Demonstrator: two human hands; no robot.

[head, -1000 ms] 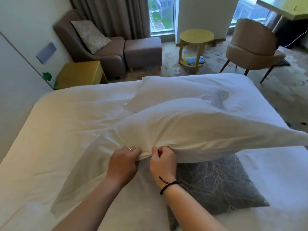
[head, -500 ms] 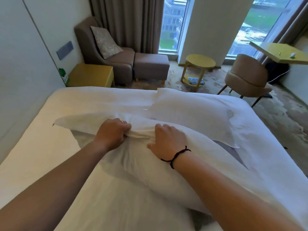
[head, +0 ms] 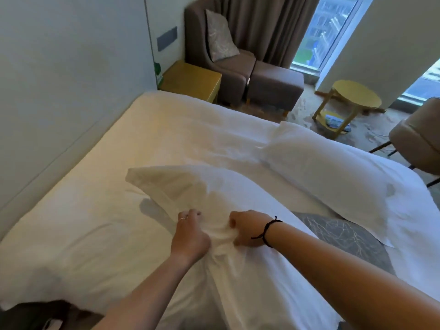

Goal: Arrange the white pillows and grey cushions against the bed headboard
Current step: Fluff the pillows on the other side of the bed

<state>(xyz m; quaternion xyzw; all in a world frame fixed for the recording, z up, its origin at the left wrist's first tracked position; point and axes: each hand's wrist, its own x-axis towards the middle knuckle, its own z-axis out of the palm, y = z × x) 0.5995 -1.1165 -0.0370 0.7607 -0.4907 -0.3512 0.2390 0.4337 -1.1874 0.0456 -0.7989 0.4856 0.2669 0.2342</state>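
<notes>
Here both hands are clenched on one white pillow: the left hand and the right hand bunch the cloth of its near long edge, close together. The pillow lies across the bed, its far corner pointing toward the wall. A second white pillow lies beyond it, away from the wall, and a grey cushion shows between the two, partly covered by the second pillow.

To do this well, I judge the hands should spread apart along the edge, so the pillow carries level instead of sagging, then set it flat against the wall with its corners squared.

Compared with half a second earlier, the pillow sits nearer the wall, more of the grey cushion is uncovered, and the view has swung toward the wall.
</notes>
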